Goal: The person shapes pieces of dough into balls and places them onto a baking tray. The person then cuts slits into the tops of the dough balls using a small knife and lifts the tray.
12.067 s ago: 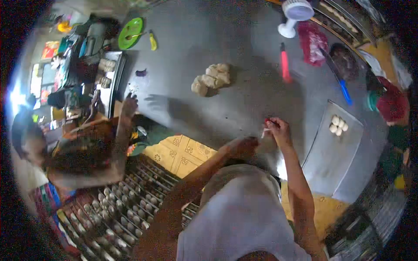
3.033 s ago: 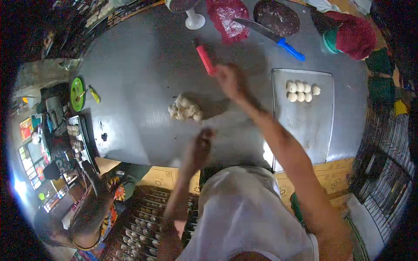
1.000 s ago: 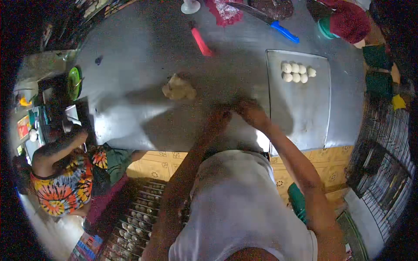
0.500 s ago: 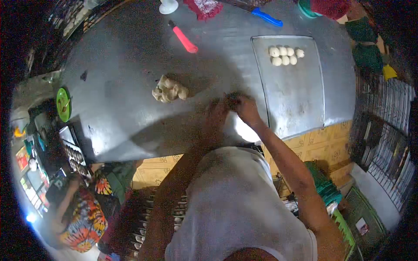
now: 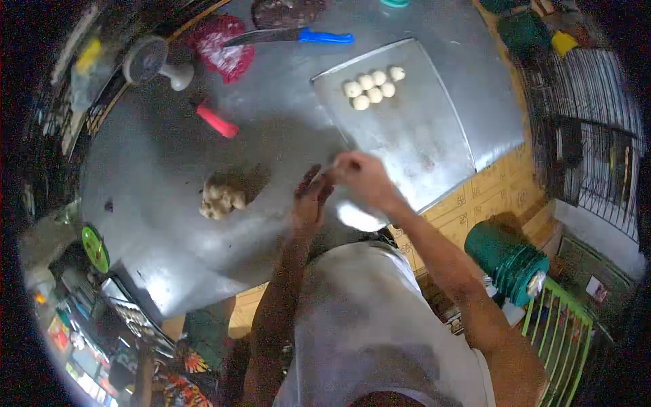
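Observation:
My left hand (image 5: 308, 203) is over the metal table in shadow, its fingers stretched up and a little apart. Close beside it, my right hand (image 5: 366, 180) has its fingers curled together, blurred by motion; what they hold, if anything, is hidden. A heap of pale dough pieces (image 5: 222, 198) lies on the table to the left of my hands. Beyond my right hand is a flat metal tray (image 5: 413, 139) with several round dough balls (image 5: 373, 87) grouped near its far end.
A red-handled tool (image 5: 218, 123), a blue-handled knife (image 5: 325, 36), a red cloth (image 5: 227, 51) and a scale-like object (image 5: 146, 61) lie farther back. A green plate (image 5: 95, 248) sits at the left edge. Stacked green buckets (image 5: 508, 261) stand at right; another person (image 5: 180, 386) is at lower left.
The view has turned, so the table, tray and dough appear shifted left and rotated. My hands have come slightly apart, with the right hand's fingers showing more clearly.

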`<control>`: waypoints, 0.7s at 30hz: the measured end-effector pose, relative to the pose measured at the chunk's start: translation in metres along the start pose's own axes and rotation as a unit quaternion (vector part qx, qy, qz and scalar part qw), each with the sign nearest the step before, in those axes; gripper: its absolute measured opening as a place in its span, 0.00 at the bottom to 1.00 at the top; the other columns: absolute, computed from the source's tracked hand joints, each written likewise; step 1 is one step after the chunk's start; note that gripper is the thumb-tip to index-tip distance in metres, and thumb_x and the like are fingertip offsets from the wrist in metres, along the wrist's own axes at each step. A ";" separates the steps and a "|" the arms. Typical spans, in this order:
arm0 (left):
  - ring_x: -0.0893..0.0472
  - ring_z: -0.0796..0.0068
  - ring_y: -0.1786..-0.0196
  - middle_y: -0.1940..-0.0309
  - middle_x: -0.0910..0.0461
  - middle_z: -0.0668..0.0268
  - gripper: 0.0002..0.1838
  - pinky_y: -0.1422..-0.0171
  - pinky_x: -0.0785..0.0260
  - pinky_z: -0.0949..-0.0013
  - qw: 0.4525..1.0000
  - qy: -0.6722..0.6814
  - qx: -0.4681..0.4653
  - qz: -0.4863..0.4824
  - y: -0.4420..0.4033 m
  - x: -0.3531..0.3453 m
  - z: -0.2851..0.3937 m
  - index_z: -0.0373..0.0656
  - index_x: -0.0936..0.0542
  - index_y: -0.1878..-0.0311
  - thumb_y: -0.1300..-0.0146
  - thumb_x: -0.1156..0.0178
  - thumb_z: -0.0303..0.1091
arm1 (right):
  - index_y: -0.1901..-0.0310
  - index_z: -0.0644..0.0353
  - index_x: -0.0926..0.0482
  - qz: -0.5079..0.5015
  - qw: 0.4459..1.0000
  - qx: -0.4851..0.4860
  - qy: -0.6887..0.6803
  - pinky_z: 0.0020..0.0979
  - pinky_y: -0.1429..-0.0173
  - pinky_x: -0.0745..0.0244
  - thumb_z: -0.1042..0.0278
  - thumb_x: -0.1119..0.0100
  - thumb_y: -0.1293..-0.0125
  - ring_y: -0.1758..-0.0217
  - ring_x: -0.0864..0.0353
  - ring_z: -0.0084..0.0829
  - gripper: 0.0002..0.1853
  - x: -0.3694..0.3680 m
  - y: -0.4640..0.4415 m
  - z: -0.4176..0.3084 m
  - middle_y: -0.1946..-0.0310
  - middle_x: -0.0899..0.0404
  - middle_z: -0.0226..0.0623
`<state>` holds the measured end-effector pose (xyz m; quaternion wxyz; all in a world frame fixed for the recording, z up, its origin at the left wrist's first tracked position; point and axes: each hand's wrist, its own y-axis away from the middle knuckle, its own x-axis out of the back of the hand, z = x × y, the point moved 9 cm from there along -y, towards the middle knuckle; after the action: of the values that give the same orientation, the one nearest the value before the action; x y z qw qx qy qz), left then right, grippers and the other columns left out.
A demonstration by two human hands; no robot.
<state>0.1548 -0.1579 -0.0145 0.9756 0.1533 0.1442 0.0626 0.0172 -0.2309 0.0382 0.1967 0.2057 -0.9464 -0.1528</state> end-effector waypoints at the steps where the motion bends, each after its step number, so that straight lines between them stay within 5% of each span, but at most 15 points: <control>1: 0.20 0.68 0.49 0.48 0.20 0.62 0.19 0.41 0.30 0.66 0.941 0.261 0.189 0.102 0.006 -0.002 -0.032 0.40 0.25 0.38 0.32 0.42 0.29 | 0.60 0.61 0.18 0.086 0.991 0.084 0.054 0.38 0.53 0.24 0.66 0.42 0.34 0.60 0.18 0.39 0.08 0.036 -0.013 -0.013 0.66 0.18 0.46; 3: 0.20 0.68 0.49 0.47 0.20 0.62 0.20 0.41 0.30 0.66 0.961 0.191 0.178 0.085 0.000 0.000 -0.031 0.39 0.25 0.38 0.32 0.42 0.30 | 0.60 0.63 0.19 0.108 0.943 0.130 0.288 0.44 0.50 0.24 0.64 0.45 0.34 0.60 0.19 0.51 0.11 0.102 -0.054 -0.006 0.64 0.18 0.52; 5: 0.20 0.69 0.49 0.46 0.20 0.62 0.21 0.42 0.30 0.66 0.976 0.122 0.164 0.071 -0.003 0.016 -0.042 0.39 0.26 0.37 0.32 0.42 0.31 | 0.59 0.65 0.19 0.241 0.927 0.088 0.274 0.46 0.49 0.25 0.62 0.46 0.35 0.58 0.20 0.57 0.14 0.168 -0.074 -0.008 0.64 0.19 0.56; 8: 0.21 0.68 0.49 0.47 0.19 0.62 0.23 0.40 0.31 0.64 0.973 0.201 0.115 0.014 0.001 0.022 -0.054 0.38 0.27 0.36 0.31 0.42 0.35 | 0.54 0.65 0.18 0.233 0.935 0.055 0.263 0.44 0.49 0.24 0.57 0.42 0.36 0.55 0.18 0.52 0.18 0.214 -0.117 0.013 0.60 0.18 0.57; 10: 0.19 0.69 0.51 0.50 0.17 0.63 0.23 0.43 0.29 0.65 0.965 -0.174 0.182 0.070 0.011 0.030 -0.030 0.40 0.25 0.37 0.32 0.42 0.39 | 0.54 0.66 0.18 0.183 0.929 0.073 0.312 0.43 0.50 0.24 0.53 0.40 0.37 0.55 0.16 0.48 0.21 0.207 -0.136 0.035 0.59 0.18 0.55; 11: 0.19 0.70 0.53 0.52 0.17 0.64 0.21 0.45 0.28 0.67 0.986 0.075 0.119 0.090 0.020 0.034 -0.053 0.42 0.23 0.38 0.32 0.42 0.38 | 0.55 0.67 0.18 0.176 0.926 0.083 0.325 0.44 0.51 0.23 0.52 0.40 0.36 0.57 0.16 0.48 0.22 0.196 -0.141 0.034 0.61 0.18 0.56; 12: 0.18 0.71 0.55 0.53 0.16 0.64 0.20 0.47 0.27 0.68 0.945 0.311 0.028 0.100 0.030 0.052 -0.069 0.44 0.21 0.40 0.32 0.42 0.38 | 0.56 0.67 0.19 0.107 0.910 0.046 0.397 0.45 0.55 0.24 0.48 0.43 0.34 0.59 0.17 0.51 0.24 0.179 -0.138 0.014 0.64 0.18 0.57; 13: 0.18 0.71 0.56 0.54 0.16 0.65 0.18 0.48 0.26 0.69 0.994 0.045 0.030 0.098 0.036 0.064 -0.039 0.43 0.20 0.41 0.32 0.43 0.36 | 0.54 0.67 0.20 0.125 0.904 0.096 0.397 0.46 0.58 0.25 0.48 0.45 0.31 0.61 0.17 0.52 0.24 0.180 -0.140 0.025 0.66 0.18 0.57; 14: 0.17 0.72 0.57 0.54 0.15 0.65 0.17 0.49 0.26 0.70 0.970 -0.219 0.051 0.088 0.042 0.074 -0.009 0.42 0.19 0.43 0.33 0.44 0.34 | 0.51 0.65 0.21 0.171 0.892 0.092 0.409 0.45 0.56 0.26 0.48 0.46 0.29 0.60 0.19 0.51 0.24 0.177 -0.129 0.016 0.65 0.19 0.56; 15: 0.18 0.72 0.56 0.56 0.15 0.65 0.16 0.47 0.27 0.69 0.942 -0.325 -0.006 0.082 0.045 0.086 0.008 0.38 0.19 0.45 0.33 0.45 0.31 | 0.49 0.64 0.21 0.231 0.882 0.109 0.395 0.45 0.53 0.26 0.49 0.46 0.29 0.57 0.19 0.49 0.23 0.166 -0.107 -0.006 0.62 0.19 0.54; 16: 0.18 0.72 0.56 0.57 0.15 0.64 0.14 0.47 0.27 0.69 0.961 -0.226 0.002 0.162 0.056 0.114 0.021 0.37 0.19 0.47 0.33 0.45 0.30 | 0.48 0.64 0.21 0.294 0.867 0.120 0.383 0.45 0.51 0.26 0.51 0.46 0.29 0.55 0.19 0.47 0.22 0.155 -0.081 -0.029 0.60 0.18 0.52; 17: 0.18 0.72 0.55 0.58 0.15 0.64 0.13 0.47 0.27 0.69 0.965 -0.118 0.009 0.233 0.070 0.136 0.030 0.36 0.19 0.49 0.33 0.44 0.29 | 0.46 0.63 0.21 0.254 0.926 0.106 0.258 0.44 0.48 0.26 0.52 0.46 0.29 0.53 0.19 0.44 0.22 0.136 -0.073 -0.022 0.58 0.18 0.49; 18: 0.19 0.72 0.54 0.59 0.16 0.63 0.10 0.47 0.26 0.67 0.877 -0.389 0.059 0.277 0.076 0.169 0.034 0.36 0.19 0.51 0.33 0.43 0.28 | 0.45 0.62 0.21 0.210 0.965 0.087 0.132 0.43 0.45 0.27 0.52 0.46 0.28 0.51 0.20 0.40 0.21 0.110 -0.066 -0.007 0.56 0.18 0.46; 20: 0.20 0.64 0.51 0.47 0.23 0.58 0.14 0.47 0.25 0.63 0.874 -0.326 -0.031 0.360 0.094 0.198 0.066 0.39 0.22 0.45 0.33 0.41 0.27 | 0.43 0.61 0.22 0.069 0.966 0.109 0.223 0.38 0.44 0.25 0.55 0.45 0.28 0.52 0.19 0.35 0.21 0.028 -0.058 0.006 0.56 0.17 0.42; 21: 0.20 0.60 0.49 0.43 0.26 0.55 0.17 0.47 0.25 0.61 0.850 -0.368 -0.042 0.375 0.099 0.200 0.092 0.40 0.24 0.42 0.34 0.41 0.26 | 0.45 0.61 0.21 -0.038 0.998 0.050 0.011 0.35 0.47 0.23 0.59 0.41 0.31 0.55 0.18 0.33 0.18 -0.026 -0.051 0.001 0.58 0.17 0.39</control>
<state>0.3653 -0.0574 0.0485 0.8650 0.1667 -0.2962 0.3691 0.0553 -0.2636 0.0105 0.1907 0.2524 -0.9422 -0.1106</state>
